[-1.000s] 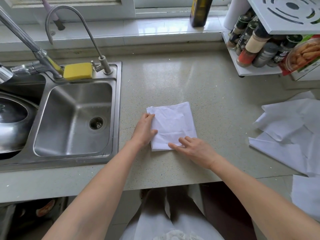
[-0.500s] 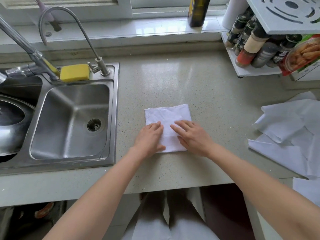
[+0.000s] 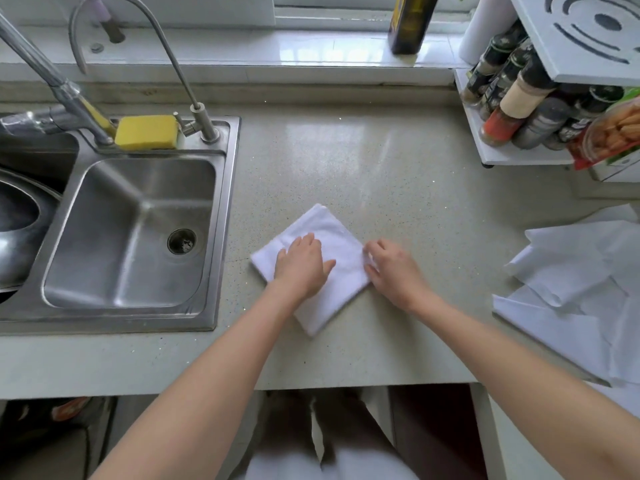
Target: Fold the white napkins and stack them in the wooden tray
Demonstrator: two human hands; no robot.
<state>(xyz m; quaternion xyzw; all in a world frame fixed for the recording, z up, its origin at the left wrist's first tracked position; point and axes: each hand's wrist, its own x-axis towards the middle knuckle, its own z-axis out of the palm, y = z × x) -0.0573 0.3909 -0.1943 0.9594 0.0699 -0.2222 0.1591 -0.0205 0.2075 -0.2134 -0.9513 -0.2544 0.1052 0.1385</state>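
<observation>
A folded white napkin (image 3: 329, 237) lies on the speckled counter (image 3: 381, 161), turned so its corners point away from me and toward me like a diamond. My left hand (image 3: 301, 265) presses flat on its middle with straight fingers. My right hand (image 3: 393, 270) is at the napkin's right corner, with fingers and thumb curled around that corner and pinching it. A loose heap of unfolded white napkins (image 3: 581, 292) lies at the right edge of the counter. No wooden tray is in view.
A steel sink (image 3: 131, 230) with a yellow sponge (image 3: 147, 131) and two faucets is on the left. A white spice rack (image 3: 512, 154) with several jars stands at the back right. A dark bottle (image 3: 408, 22) stands on the windowsill.
The napkin has been turned from square-on to a diamond position. My left hand moved onto its middle, and my right hand shifted from its top to its right corner.
</observation>
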